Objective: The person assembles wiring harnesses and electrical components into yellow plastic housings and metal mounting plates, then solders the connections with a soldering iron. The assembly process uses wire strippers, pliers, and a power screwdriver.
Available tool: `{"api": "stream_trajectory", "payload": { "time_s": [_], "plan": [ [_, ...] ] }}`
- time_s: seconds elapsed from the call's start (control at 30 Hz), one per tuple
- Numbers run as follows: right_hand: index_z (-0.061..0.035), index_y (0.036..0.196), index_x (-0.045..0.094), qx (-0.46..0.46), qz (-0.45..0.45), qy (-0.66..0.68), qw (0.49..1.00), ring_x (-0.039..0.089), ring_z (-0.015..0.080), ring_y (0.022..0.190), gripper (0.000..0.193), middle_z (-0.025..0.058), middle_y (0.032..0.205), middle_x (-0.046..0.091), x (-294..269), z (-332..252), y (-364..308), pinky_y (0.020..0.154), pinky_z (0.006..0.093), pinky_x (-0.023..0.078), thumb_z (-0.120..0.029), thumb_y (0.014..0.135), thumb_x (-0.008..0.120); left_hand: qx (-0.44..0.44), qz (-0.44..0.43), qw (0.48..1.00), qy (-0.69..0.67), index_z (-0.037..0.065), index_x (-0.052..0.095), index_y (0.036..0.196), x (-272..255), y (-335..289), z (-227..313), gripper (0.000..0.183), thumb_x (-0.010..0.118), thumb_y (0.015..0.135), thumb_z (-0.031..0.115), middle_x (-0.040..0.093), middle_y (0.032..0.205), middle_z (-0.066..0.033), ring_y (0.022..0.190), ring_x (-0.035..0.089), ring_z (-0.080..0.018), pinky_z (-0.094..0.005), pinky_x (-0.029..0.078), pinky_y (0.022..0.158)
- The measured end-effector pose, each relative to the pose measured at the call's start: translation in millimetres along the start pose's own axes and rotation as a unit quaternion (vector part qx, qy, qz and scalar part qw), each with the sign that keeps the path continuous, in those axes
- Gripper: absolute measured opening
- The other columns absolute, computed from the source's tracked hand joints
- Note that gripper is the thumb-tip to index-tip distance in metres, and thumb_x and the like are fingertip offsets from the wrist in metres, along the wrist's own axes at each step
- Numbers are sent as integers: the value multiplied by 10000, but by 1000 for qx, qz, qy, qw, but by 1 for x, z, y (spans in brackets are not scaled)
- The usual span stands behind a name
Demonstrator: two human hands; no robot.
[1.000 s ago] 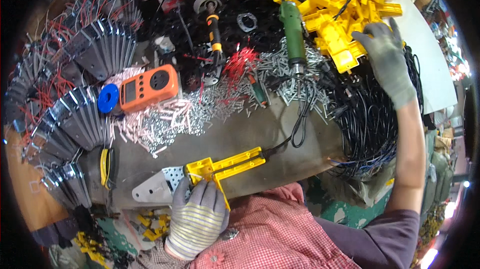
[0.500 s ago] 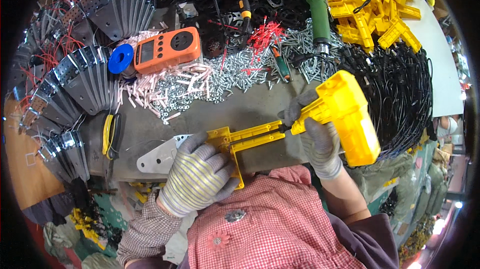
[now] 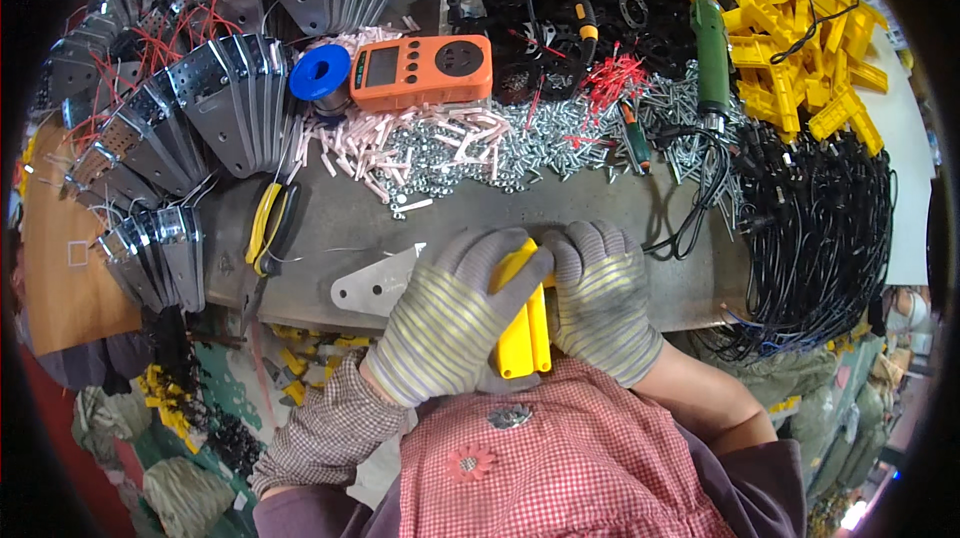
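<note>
Close to my apron, both gloved hands are closed round a yellow plastic housing [image 3: 523, 338]. My left hand [image 3: 445, 318] wraps its left side, with the thumb and fingers over the top. My right hand [image 3: 605, 303] grips the right side, fingers bent over it. Most of the housing is hidden by the gloves; its lower end, with small holes, shows between them. A grey triangular metal plate [image 3: 375, 290] with holes sticks out to the left from behind my left hand. Whether the plate joins the housing is hidden.
Yellow-handled pliers [image 3: 268, 228] lie left. Behind are an orange meter [image 3: 425, 73], a blue solder spool [image 3: 321, 74], many screws [image 3: 545, 143] and a green electric screwdriver [image 3: 711, 58]. Metal plates [image 3: 235, 103] stand left; black cords [image 3: 820, 238] and yellow housings [image 3: 800, 28] are piled right.
My right hand has moved left and down, bringing its yellow housing half onto the part in my left hand. The hands are now side by side. The view has shifted left.
</note>
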State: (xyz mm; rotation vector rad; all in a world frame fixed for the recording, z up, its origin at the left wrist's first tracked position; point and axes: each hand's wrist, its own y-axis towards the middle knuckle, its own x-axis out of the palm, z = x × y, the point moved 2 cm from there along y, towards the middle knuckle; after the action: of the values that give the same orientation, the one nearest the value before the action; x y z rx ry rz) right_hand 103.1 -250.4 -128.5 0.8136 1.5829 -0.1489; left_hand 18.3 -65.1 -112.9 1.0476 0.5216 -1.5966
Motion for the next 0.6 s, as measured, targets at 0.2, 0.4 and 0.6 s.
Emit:
{"api": "stream_trajectory", "payload": {
  "time_s": [0.2,0.4,0.6],
  "plan": [
    [-35,1148,714,46,-267,238,933,740,406,895,357,196,968,743,-42,37,36,767,496,587,-356,993,704,5,9,1000,17,164,565,1554,2,-13,-1,1129,949,576,578,524,1469,-246,1324,535,-462,-587,450,1130],
    [-95,1020,727,86,-155,86,980,731,387,732,312,162,784,729,-6,49,26,663,494,574,-394,1047,644,-10,-9,999,45,181,614,1514,4,-4,7,1034,884,619,621,498,1517,-263,1334,522,-476,-600,412,1129],
    [-114,918,675,51,-62,62,995,698,368,624,292,118,676,677,-25,60,7,578,474,548,-388,1020,688,9,-32,997,74,247,683,1436,9,10,23,890,869,612,527,472,1552,-223,1350,491,-418,-591,423,1085]
  ]
}}
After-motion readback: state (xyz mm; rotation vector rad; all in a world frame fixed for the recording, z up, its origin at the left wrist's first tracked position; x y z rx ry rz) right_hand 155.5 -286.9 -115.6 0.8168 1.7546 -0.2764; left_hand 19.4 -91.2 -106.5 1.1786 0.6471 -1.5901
